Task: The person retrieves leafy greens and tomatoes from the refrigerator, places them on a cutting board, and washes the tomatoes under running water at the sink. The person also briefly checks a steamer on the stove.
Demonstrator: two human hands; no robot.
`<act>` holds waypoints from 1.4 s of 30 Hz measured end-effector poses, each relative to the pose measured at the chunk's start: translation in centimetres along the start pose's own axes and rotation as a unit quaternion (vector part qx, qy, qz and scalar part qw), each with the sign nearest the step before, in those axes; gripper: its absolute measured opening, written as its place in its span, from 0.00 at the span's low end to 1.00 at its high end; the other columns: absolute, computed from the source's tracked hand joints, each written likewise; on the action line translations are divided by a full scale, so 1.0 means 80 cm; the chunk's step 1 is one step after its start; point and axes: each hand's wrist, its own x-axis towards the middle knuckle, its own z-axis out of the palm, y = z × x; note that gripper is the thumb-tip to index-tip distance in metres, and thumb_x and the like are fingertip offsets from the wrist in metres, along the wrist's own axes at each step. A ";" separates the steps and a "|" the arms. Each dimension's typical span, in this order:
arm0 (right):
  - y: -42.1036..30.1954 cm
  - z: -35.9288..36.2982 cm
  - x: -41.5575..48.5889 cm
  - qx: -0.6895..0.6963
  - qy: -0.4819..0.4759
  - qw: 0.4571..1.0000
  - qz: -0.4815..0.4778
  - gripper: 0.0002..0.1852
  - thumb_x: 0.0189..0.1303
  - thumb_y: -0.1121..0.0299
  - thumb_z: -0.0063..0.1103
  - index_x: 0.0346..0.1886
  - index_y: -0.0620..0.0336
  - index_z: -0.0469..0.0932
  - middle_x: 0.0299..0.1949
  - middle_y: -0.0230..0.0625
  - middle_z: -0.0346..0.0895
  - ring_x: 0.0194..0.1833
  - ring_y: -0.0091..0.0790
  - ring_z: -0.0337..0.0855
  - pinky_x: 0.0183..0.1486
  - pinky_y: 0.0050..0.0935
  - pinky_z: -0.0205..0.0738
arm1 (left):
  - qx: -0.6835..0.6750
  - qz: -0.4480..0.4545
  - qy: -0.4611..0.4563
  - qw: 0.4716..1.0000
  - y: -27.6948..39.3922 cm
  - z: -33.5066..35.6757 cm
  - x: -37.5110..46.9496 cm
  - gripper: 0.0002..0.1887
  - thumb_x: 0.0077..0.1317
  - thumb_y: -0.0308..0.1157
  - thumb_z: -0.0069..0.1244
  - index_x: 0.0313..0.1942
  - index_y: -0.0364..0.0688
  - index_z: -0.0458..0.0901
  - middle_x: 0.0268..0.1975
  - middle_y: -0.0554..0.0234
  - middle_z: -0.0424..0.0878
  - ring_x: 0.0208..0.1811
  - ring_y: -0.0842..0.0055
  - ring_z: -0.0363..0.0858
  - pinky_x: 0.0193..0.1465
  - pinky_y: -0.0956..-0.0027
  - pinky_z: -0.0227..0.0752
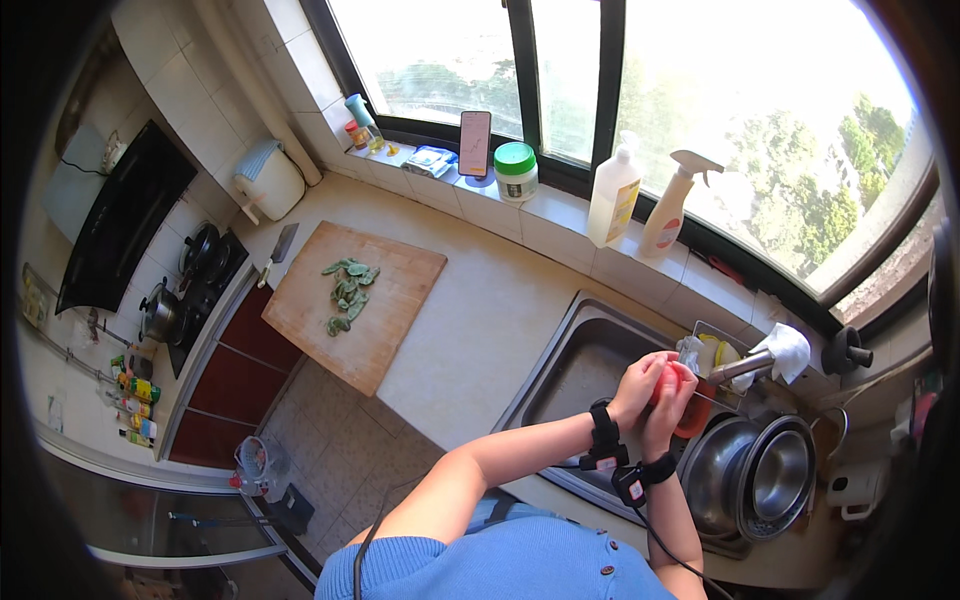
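Note:
Over the stainless-steel sink [581,349], my left hand [637,386] and my right hand [670,411] are cupped together around a red, round thing that looks like a tomato [664,384]. My fingers cover most of it. Just right of my hands is the end of the faucet [739,369], with a white cloth [791,352] draped over its body. I cannot tell whether water is running. Below the faucet, partly behind my right hand, sits an orange-red plastic container [694,417].
A wooden cutting board [397,277] holds sliced green vegetable pieces [349,292]; a cleaver [281,246] lies beside it. Nested metal bowls [720,469] stand right of the sink. A pump bottle [611,199], a spray bottle [667,206] and a phone [475,144] line the windowsill.

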 end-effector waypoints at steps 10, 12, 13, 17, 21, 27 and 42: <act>-0.077 -0.052 0.001 -0.046 -0.082 0.989 -0.114 0.18 0.63 0.62 0.49 0.51 0.64 0.72 0.54 0.45 0.76 0.57 0.45 0.74 0.59 0.37 0.66 | 0.242 0.011 -0.095 0.965 0.038 0.030 -0.050 0.19 0.73 0.44 0.34 0.50 0.37 0.69 0.41 0.52 0.79 0.41 0.68 0.79 0.47 0.68 0.73; -0.088 -0.053 0.005 0.144 -0.094 0.984 0.046 0.19 0.70 0.60 0.37 0.47 0.65 0.75 0.54 0.42 0.76 0.54 0.40 0.75 0.60 0.36 0.66 | 0.372 0.145 -0.044 0.916 0.041 0.042 -0.066 0.24 0.68 0.50 0.43 0.51 0.37 0.67 0.33 0.45 0.80 0.36 0.59 0.83 0.36 0.65 0.76; -0.095 -0.053 0.007 0.233 -0.111 0.958 0.126 0.20 0.70 0.60 0.37 0.48 0.65 0.75 0.55 0.43 0.76 0.55 0.40 0.75 0.61 0.36 0.66 | 0.431 0.199 -0.039 0.879 0.044 0.043 -0.072 0.26 0.66 0.51 0.45 0.51 0.37 0.67 0.33 0.43 0.80 0.37 0.58 0.83 0.35 0.64 0.76; -0.130 -0.069 0.008 0.425 -0.161 0.827 0.330 0.21 0.70 0.61 0.37 0.58 0.66 0.70 0.60 0.43 0.71 0.60 0.41 0.71 0.65 0.37 0.64 | 0.592 0.356 -0.061 0.720 0.064 0.032 -0.092 0.33 0.57 0.57 0.54 0.51 0.39 0.70 0.36 0.47 0.80 0.35 0.61 0.83 0.31 0.64 0.75; -0.142 -0.074 -0.004 0.467 -0.256 0.761 0.371 0.26 0.71 0.58 0.37 0.66 0.64 0.61 0.65 0.46 0.65 0.64 0.45 0.66 0.67 0.41 0.60 | 0.574 0.537 -0.142 0.602 0.073 0.030 -0.095 0.23 0.58 0.49 0.52 0.47 0.44 0.76 0.46 0.52 0.77 0.47 0.65 0.79 0.44 0.63 0.75; -0.122 -0.052 -0.016 0.451 -0.297 0.812 0.222 0.36 0.69 0.48 0.42 0.72 0.57 0.44 0.70 0.47 0.54 0.69 0.51 0.56 0.72 0.49 0.44 | 0.411 0.571 -0.193 0.684 0.057 0.049 -0.104 0.11 0.56 0.29 0.53 0.40 0.39 0.76 0.46 0.51 0.75 0.51 0.61 0.73 0.58 0.60 0.65; -0.137 -0.080 0.015 -0.154 -0.202 0.789 -0.560 0.21 0.43 0.62 0.72 0.41 0.56 0.77 0.45 0.41 0.78 0.47 0.47 0.80 0.49 0.41 0.78 | -0.134 -0.230 -0.066 0.962 0.093 0.068 -0.116 0.20 0.74 0.52 0.33 0.43 0.48 0.75 0.42 0.70 0.77 0.42 0.82 0.75 0.45 0.78 0.73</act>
